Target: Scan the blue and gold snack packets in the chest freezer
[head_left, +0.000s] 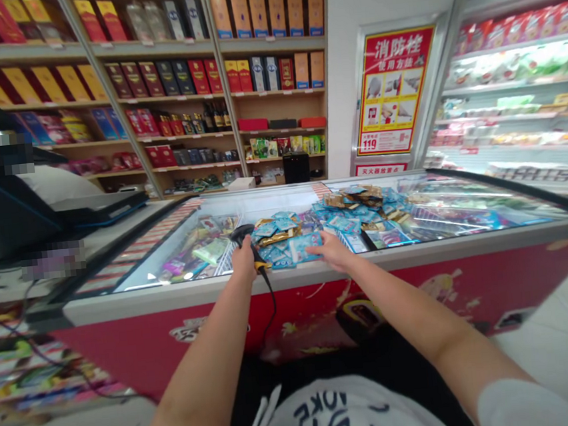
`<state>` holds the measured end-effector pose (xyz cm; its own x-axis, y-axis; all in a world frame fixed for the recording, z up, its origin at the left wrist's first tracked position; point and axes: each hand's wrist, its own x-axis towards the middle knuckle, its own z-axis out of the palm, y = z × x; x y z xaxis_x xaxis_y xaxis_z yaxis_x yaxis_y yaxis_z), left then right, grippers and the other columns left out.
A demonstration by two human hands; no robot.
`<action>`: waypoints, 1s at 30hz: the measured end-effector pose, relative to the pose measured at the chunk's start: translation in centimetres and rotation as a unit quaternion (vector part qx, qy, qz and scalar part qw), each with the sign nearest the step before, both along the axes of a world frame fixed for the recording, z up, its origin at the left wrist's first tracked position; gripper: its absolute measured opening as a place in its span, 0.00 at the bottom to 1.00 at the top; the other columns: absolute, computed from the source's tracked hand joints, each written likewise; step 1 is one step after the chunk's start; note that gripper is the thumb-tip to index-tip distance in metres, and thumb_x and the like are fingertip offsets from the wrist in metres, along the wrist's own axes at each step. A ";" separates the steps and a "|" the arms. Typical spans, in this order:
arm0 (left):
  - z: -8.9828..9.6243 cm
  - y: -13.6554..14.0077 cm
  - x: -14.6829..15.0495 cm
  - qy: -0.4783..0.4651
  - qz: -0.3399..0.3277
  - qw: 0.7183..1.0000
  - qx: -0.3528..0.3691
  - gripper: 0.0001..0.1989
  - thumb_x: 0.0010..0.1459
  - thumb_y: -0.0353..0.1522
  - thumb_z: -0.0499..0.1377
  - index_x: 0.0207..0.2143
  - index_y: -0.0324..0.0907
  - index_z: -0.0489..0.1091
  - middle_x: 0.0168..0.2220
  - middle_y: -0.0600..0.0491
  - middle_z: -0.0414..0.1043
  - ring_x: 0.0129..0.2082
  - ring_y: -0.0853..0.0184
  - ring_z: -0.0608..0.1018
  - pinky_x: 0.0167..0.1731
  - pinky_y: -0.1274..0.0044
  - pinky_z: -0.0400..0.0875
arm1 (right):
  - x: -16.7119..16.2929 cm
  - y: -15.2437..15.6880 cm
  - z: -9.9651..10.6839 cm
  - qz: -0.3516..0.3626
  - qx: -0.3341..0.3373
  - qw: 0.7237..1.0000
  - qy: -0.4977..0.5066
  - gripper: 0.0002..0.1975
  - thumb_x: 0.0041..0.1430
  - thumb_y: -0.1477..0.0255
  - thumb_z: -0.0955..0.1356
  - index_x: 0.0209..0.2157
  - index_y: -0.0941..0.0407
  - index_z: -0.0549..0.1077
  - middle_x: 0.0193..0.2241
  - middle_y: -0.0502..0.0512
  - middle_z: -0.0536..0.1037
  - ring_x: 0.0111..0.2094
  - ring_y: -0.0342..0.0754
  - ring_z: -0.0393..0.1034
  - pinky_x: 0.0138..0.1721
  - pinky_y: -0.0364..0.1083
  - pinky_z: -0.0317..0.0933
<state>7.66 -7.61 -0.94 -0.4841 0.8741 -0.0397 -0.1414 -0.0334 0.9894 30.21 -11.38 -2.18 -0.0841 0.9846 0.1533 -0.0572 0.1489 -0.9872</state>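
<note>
My left hand is wrapped round a black and yellow barcode scanner, and its cable hangs down over the freezer's front. The scanner's head is at the left side of a pile of blue and brown packets. With my right hand I grip the edge of a light blue packet at the front of that pile. A larger heap of blue and brown packets lies behind my right hand on the glass top of the chest freezer.
A counter with a dark checkout machine stands at the left, with cables below it. Shelves of boxed bottles line the back wall. A red fire hydrant poster hangs beside a lit open fridge at the right.
</note>
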 end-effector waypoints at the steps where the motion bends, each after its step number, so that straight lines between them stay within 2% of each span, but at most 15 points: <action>1: 0.1 0.0 0.5 -0.014 0.001 1.000 -0.009 0.13 0.55 0.41 0.57 0.32 0.39 0.68 0.23 0.52 0.69 0.19 0.68 0.72 0.19 0.76 0.66 | -1.2 -0.5 -0.2 0.055 -0.035 0.998 0.016 0.23 0.38 0.67 0.77 0.37 0.54 0.68 0.30 0.48 0.75 0.32 0.47 0.72 0.34 0.47 0.68; 2: 0.2 0.1 0.9 -0.025 -0.001 1.000 -0.017 0.13 0.54 0.41 0.58 0.31 0.40 0.68 0.23 0.53 0.69 0.19 0.68 0.71 0.20 0.76 0.66 | -2.4 -0.8 -0.4 0.095 -0.064 0.993 0.020 0.23 0.37 0.68 0.77 0.35 0.54 0.67 0.29 0.48 0.75 0.30 0.47 0.72 0.32 0.48 0.69; 4: 0.5 0.1 1.6 -0.044 -0.017 0.999 -0.022 0.13 0.54 0.41 0.58 0.31 0.40 0.68 0.23 0.54 0.68 0.18 0.68 0.71 0.20 0.76 0.67 | -4.1 -0.7 -0.5 0.109 -0.111 0.988 0.005 0.21 0.36 0.72 0.77 0.31 0.54 0.65 0.25 0.46 0.74 0.28 0.45 0.71 0.31 0.47 0.69; 7: 0.9 -0.1 1.8 -0.076 -0.037 0.996 -0.027 0.12 0.54 0.41 0.59 0.31 0.40 0.68 0.22 0.55 0.67 0.17 0.69 0.70 0.20 0.75 0.67 | -4.8 0.9 -0.1 0.055 -0.135 0.988 0.047 0.18 0.40 0.77 0.75 0.30 0.55 0.65 0.25 0.46 0.72 0.29 0.43 0.70 0.32 0.46 0.68; 9: 1.1 -0.2 1.5 -0.099 -0.045 0.993 -0.035 0.11 0.55 0.40 0.59 0.31 0.41 0.67 0.21 0.56 0.67 0.16 0.70 0.69 0.19 0.76 0.67 | -4.1 2.3 0.1 -0.012 -0.139 0.988 0.067 0.16 0.42 0.79 0.74 0.30 0.55 0.64 0.26 0.46 0.71 0.29 0.42 0.69 0.33 0.46 0.68; 11: 1.1 -0.4 1.3 -0.121 -0.067 0.989 -0.045 0.11 0.56 0.40 0.58 0.31 0.41 0.67 0.21 0.56 0.67 0.16 0.70 0.69 0.19 0.76 0.67 | -2.8 3.4 0.1 -0.040 -0.148 0.985 0.073 0.16 0.41 0.80 0.73 0.30 0.55 0.64 0.27 0.47 0.71 0.31 0.43 0.69 0.35 0.47 0.68; 14: 0.6 -0.7 1.5 -0.131 -0.083 0.987 -0.045 0.11 0.57 0.40 0.58 0.30 0.41 0.66 0.21 0.55 0.68 0.18 0.70 0.71 0.20 0.78 0.67 | -0.6 4.1 -0.5 -0.058 -0.117 0.991 0.039 0.14 0.43 0.77 0.72 0.33 0.55 0.67 0.32 0.52 0.73 0.33 0.48 0.71 0.34 0.51 0.69; 17: -0.4 -1.1 2.1 -0.105 -0.061 0.993 0.005 0.11 0.55 0.39 0.59 0.29 0.40 0.66 0.21 0.55 0.67 0.19 0.71 0.71 0.19 0.80 0.65 | 1.6 4.3 -1.2 -0.129 -0.060 0.989 -0.044 0.13 0.46 0.72 0.71 0.36 0.56 0.70 0.37 0.56 0.74 0.39 0.53 0.71 0.40 0.53 0.67; 19: -1.0 -1.4 2.6 -0.077 -0.044 0.995 0.044 0.13 0.53 0.41 0.60 0.29 0.40 0.66 0.22 0.56 0.66 0.19 0.73 0.68 0.18 0.81 0.63 | 2.9 4.4 -1.4 -0.219 0.007 0.968 -0.118 0.13 0.48 0.69 0.70 0.37 0.56 0.71 0.40 0.58 0.75 0.44 0.55 0.70 0.47 0.53 0.64; 21: -1.3 -1.7 3.1 -0.054 -0.023 0.995 0.075 0.15 0.52 0.44 0.60 0.30 0.40 0.66 0.23 0.57 0.66 0.18 0.73 0.67 0.17 0.80 0.62 | 3.9 4.5 -1.4 -0.303 0.065 0.937 -0.165 0.14 0.52 0.66 0.68 0.40 0.57 0.71 0.42 0.61 0.75 0.47 0.56 0.68 0.51 0.53 0.61; 22: -1.4 -1.9 3.3 -0.049 -0.010 0.995 0.089 0.16 0.52 0.44 0.60 0.30 0.41 0.66 0.23 0.57 0.66 0.19 0.73 0.66 0.17 0.80 0.62 | 4.2 4.6 -1.4 -0.328 0.080 0.927 -0.166 0.16 0.53 0.66 0.66 0.43 0.57 0.70 0.43 0.62 0.75 0.48 0.56 0.68 0.51 0.53 0.60; 24: -1.4 -2.2 3.8 -0.051 0.005 0.993 0.108 0.16 0.51 0.45 0.59 0.32 0.41 0.66 0.24 0.57 0.67 0.19 0.73 0.67 0.17 0.80 0.63 | 4.4 4.7 -1.5 -0.338 0.088 0.924 -0.158 0.18 0.55 0.68 0.65 0.48 0.57 0.68 0.42 0.61 0.75 0.46 0.55 0.69 0.49 0.52 0.61; 27: -1.2 -2.6 4.4 -0.076 -0.047 0.990 0.104 0.18 0.50 0.47 0.60 0.32 0.42 0.65 0.24 0.58 0.67 0.20 0.72 0.70 0.18 0.79 0.65 | 3.8 4.7 -1.9 -0.306 0.082 0.932 -0.174 0.18 0.54 0.72 0.64 0.48 0.56 0.68 0.36 0.56 0.75 0.39 0.52 0.70 0.43 0.50 0.63; 30: -1.2 -2.6 4.9 -0.081 -0.153 0.981 0.086 0.21 0.47 0.49 0.62 0.30 0.41 0.65 0.22 0.56 0.68 0.20 0.71 0.72 0.20 0.78 0.67 | 3.1 4.4 -2.2 -0.302 0.063 0.920 -0.241 0.09 0.54 0.74 0.65 0.39 0.55 0.71 0.30 0.54 0.73 0.36 0.51 0.69 0.41 0.48 0.61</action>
<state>12.56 -10.21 -2.16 -0.1975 0.9780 0.0672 -0.3258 -0.1302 0.9364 33.28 -6.99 -4.39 0.3848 0.8510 0.3574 0.5130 0.1247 -0.8493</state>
